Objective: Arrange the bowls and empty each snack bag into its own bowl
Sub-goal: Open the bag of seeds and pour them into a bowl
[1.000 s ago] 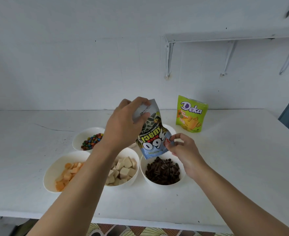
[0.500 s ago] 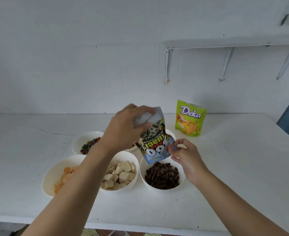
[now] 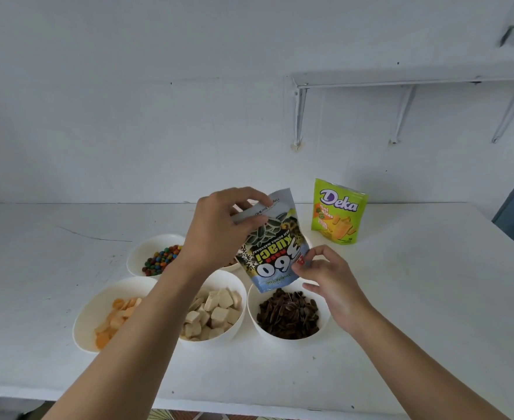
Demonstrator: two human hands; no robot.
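Blue-and-black seed bag (image 3: 275, 247) hangs inverted, mouth down, directly above the seed bowl (image 3: 267, 331). The left hand (image 3: 219, 228) grips the bag's upturned bottom end. The thumb and forefinger of the right hand (image 3: 325, 274) pinch the side edge near the mouth.

Procedure, as judged from this position:
1. Keep the mouth centred over the bowl and low to its rim, so that no seed bounces onto the table (image 3: 431, 298).
2. Use the right hand to hold the mouth open.
3. Shake lightly from the left hand, and squeeze the pouch downward to clear the corners.
4. Do not drift toward the neighbouring bowl, which sits just beside this one.

Containers, all white:
- Largest bowl (image 3: 98, 304), front left: orange chips, partly behind the left forearm.
- Middle bowl (image 3: 231, 334), front centre: pale cube-shaped pieces.
- Seed bowl, front right: dark seeds (image 3: 287, 316) heaped in its centre.
- Candy bowl (image 3: 146, 250), rear left: multicoloured coated sweets.
- Rear bowl (image 3: 234, 268): mostly hidden behind the bag and left hand, so its contents cannot be identified.

Green Deka bag (image 3: 339, 212) stands upright near the wall, well apart from the bowls. It appears unopened and not yet emptied.
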